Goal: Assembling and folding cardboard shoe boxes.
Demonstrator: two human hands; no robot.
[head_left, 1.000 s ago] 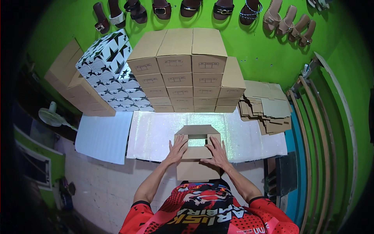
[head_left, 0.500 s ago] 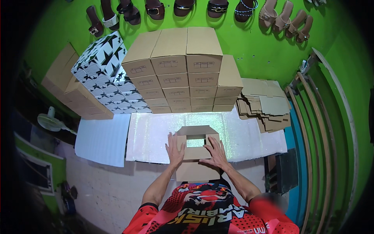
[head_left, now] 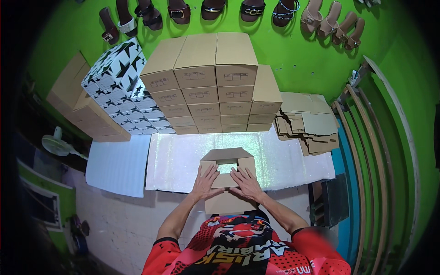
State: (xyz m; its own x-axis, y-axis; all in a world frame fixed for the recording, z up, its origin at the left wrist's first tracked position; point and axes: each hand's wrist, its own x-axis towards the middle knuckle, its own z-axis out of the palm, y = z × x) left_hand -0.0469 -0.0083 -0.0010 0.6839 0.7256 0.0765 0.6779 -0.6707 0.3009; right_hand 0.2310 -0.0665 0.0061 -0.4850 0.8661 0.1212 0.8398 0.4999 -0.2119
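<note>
Facing upward, open cardboard box (head_left: 224, 180), long axis unclear

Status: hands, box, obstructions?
Left hand, right hand: open, resting on box. Box open at center, near flap extended. Stacked cartons beyond, apart from box.

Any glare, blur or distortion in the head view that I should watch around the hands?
Head view: glare shimmers on the pale sheet beyond the open carton; left hand and right hand look clear; right sleeve blurs at its outer edge; wooden rails bow with fisheye bending; corners go black.
</note>
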